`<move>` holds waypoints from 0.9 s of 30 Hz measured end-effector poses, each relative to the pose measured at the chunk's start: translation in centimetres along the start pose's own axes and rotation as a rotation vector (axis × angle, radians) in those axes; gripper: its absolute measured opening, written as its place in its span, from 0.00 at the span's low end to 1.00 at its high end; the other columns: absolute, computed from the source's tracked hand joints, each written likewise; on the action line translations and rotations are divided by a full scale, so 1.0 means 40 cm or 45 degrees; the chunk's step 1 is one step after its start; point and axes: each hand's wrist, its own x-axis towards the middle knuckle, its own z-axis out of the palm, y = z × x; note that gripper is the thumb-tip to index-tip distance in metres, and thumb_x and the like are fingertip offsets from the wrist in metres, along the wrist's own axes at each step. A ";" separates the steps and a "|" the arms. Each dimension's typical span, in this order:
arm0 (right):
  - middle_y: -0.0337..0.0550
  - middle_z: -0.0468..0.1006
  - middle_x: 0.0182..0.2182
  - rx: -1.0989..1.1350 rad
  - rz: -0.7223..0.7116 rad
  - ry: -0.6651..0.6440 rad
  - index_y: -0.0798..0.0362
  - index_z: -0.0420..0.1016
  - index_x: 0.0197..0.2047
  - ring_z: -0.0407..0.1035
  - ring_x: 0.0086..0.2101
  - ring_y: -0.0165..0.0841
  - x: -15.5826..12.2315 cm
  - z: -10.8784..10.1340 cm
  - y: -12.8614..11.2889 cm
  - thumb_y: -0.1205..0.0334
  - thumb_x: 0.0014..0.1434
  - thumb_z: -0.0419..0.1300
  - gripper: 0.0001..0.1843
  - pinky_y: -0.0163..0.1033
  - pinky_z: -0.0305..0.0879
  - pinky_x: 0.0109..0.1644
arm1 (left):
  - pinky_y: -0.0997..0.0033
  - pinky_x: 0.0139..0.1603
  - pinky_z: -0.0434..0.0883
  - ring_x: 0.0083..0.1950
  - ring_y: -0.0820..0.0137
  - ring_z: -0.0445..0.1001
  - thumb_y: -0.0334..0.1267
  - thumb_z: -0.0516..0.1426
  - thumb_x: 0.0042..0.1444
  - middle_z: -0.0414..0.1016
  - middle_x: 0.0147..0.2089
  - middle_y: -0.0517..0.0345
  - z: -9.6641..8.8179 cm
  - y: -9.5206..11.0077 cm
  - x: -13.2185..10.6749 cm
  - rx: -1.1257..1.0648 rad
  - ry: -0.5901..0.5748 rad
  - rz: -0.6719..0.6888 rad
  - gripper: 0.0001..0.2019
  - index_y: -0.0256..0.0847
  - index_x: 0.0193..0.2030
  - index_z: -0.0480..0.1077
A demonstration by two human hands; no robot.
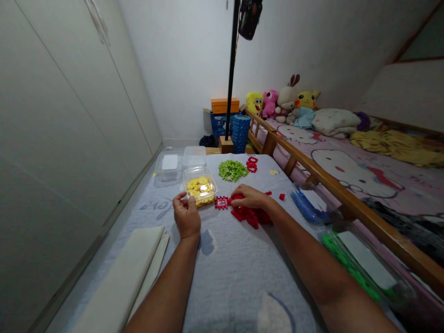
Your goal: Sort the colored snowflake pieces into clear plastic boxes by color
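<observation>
My left hand (187,215) grips the near left corner of a clear plastic box (185,178), thumb and fingers closed on its edge. Yellow plastic pieces (201,188) fill the box. To its right, my right hand (250,196) reaches over a pile of red plastic pieces (249,216), its fingers bent down and closed around some of them; the fingertips are partly hidden. A square red piece with notched edges (221,202) lies between the box and my right hand. Beyond them is a heap of light green pieces (233,170), with a few linked red pieces (252,164) beside it.
Empty clear boxes (169,164) stand at the far left of the cloth-covered surface (222,277). Along the right edge are boxes of blue pieces (307,206) and green pieces (350,266). A folded cream board (128,273) lies front left. The wooden bed rail (319,185) borders the right.
</observation>
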 end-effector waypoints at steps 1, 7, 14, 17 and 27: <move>0.44 0.78 0.49 0.000 0.000 0.020 0.47 0.83 0.45 0.70 0.51 0.39 -0.015 -0.006 0.000 0.50 0.59 0.63 0.15 0.40 0.62 0.57 | 0.74 0.33 0.66 0.28 0.74 0.68 0.41 0.58 0.59 0.64 0.30 0.66 0.000 -0.002 0.001 -0.004 -0.001 0.003 0.14 0.41 0.50 0.67; 0.55 0.61 0.67 -0.260 0.877 0.390 0.46 0.72 0.63 0.56 0.64 0.55 -0.110 -0.044 0.064 0.41 0.63 0.56 0.30 0.58 0.56 0.63 | 0.74 0.30 0.65 0.26 0.75 0.67 0.41 0.57 0.59 0.64 0.29 0.67 0.002 -0.010 0.004 -0.017 -0.010 0.013 0.15 0.40 0.51 0.67; 0.57 0.80 0.48 -0.229 0.800 0.129 0.55 0.83 0.44 0.72 0.49 0.45 -0.114 -0.045 0.080 0.43 0.67 0.47 0.29 0.44 0.64 0.52 | 0.74 0.30 0.65 0.26 0.75 0.68 0.40 0.58 0.58 0.64 0.29 0.67 0.001 -0.002 0.002 0.010 0.005 0.002 0.15 0.40 0.51 0.67; 0.50 0.83 0.39 -0.151 0.636 0.133 0.56 0.83 0.39 0.75 0.40 0.36 -0.071 -0.066 0.090 0.50 0.68 0.47 0.26 0.35 0.63 0.43 | 0.74 0.30 0.65 0.26 0.75 0.68 0.41 0.58 0.58 0.64 0.29 0.67 0.001 0.003 0.000 -0.003 0.000 -0.001 0.15 0.41 0.51 0.67; 0.52 0.71 0.62 -0.248 0.779 0.493 0.53 0.69 0.64 0.65 0.58 0.46 0.158 -0.118 0.250 0.65 0.60 0.53 0.28 0.45 0.61 0.58 | 0.75 0.27 0.65 0.25 0.74 0.68 0.44 0.57 0.58 0.64 0.28 0.67 -0.001 0.003 -0.002 -0.018 -0.012 0.000 0.15 0.41 0.50 0.66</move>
